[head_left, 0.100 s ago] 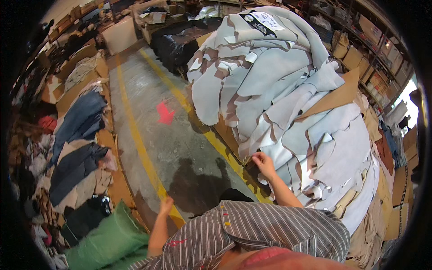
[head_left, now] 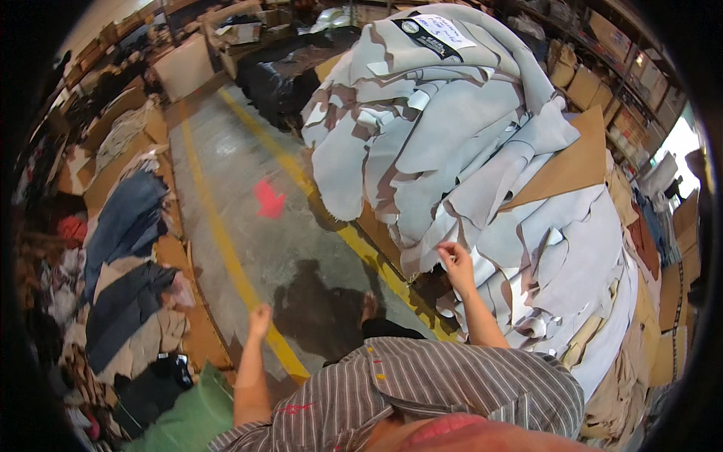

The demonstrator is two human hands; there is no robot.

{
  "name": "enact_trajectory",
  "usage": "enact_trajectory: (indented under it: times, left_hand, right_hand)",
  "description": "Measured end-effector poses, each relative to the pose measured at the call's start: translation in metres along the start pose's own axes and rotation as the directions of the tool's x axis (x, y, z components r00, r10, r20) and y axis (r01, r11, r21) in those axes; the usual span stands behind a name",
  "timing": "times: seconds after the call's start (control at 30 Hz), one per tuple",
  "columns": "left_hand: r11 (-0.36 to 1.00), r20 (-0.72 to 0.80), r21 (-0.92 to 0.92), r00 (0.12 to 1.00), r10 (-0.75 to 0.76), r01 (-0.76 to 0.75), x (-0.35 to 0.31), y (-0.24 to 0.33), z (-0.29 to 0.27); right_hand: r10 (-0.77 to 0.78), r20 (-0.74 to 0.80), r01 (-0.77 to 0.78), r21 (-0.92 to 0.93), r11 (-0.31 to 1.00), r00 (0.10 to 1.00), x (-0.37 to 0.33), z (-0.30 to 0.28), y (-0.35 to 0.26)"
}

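Note:
My right hand (head_left: 456, 269) is raised in front of the large pile of pale grey leather hides (head_left: 459, 135). Its fingers are bent and slightly apart, with nothing visible in them; whether the fingertips brush a hide edge I cannot tell. Over the aisle floor, beside the yellow line, my left hand (head_left: 260, 322) hangs with its fingers curled in and nothing seen in it. The hides lie in overlapping folds with brown undersides, and a black-and-white label (head_left: 437, 34) rests on top. A brown cardboard sheet (head_left: 561, 162) sticks out between the hides.
Yellow lines (head_left: 218, 233) edge the concrete aisle, with a red arrow (head_left: 269, 200) on its floor. To the left lie dark blue hides (head_left: 124, 218) and a green sack (head_left: 188, 414). A black wrapped bundle (head_left: 282, 75) stands farther ahead; loaded shelves (head_left: 617, 60) are at the back right.
My right hand has risen slightly and moved right along the hides. My left hand has shifted up and left. A foot now shows in the aisle, and the view has shifted a little.

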State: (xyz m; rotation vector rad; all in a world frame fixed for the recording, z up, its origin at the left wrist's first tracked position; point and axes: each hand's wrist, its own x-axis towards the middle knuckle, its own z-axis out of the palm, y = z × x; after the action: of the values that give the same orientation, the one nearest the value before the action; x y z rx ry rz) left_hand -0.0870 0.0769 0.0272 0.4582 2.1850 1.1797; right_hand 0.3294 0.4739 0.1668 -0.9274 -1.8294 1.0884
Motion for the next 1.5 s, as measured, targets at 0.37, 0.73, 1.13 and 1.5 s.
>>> enact_trajectory:
  times: [0.37,0.73,1.13,1.5]
  left_hand:
    - [0.88,0.183,-0.465,0.961,0.208,-0.102,0.185,0.284,0.116]
    - [0.491,0.218,-0.43,0.441,0.871,-0.758,0.367,0.553,0.117]
    - [-0.041,0.031,-0.63,-0.079,0.996,-0.775,0.428,0.791,0.185]
    - [0.393,0.377,-0.79,0.133,0.917,-0.471,0.42,0.758,0.222]
  right_hand:
    - [-0.444,-0.479,0.422,-0.161,0.892,0.757,0.345,0.011,-0.116]
    - [-0.793,-0.097,0.551,-0.669,0.499,0.601,0.522,0.056,-0.215]
    - [-0.438,0.08,0.178,-0.966,0.187,0.895,0.583,0.054,-0.252]
    - [-0.118,0.228,0.255,-0.906,0.338,0.966,0.634,0.106,-0.333]
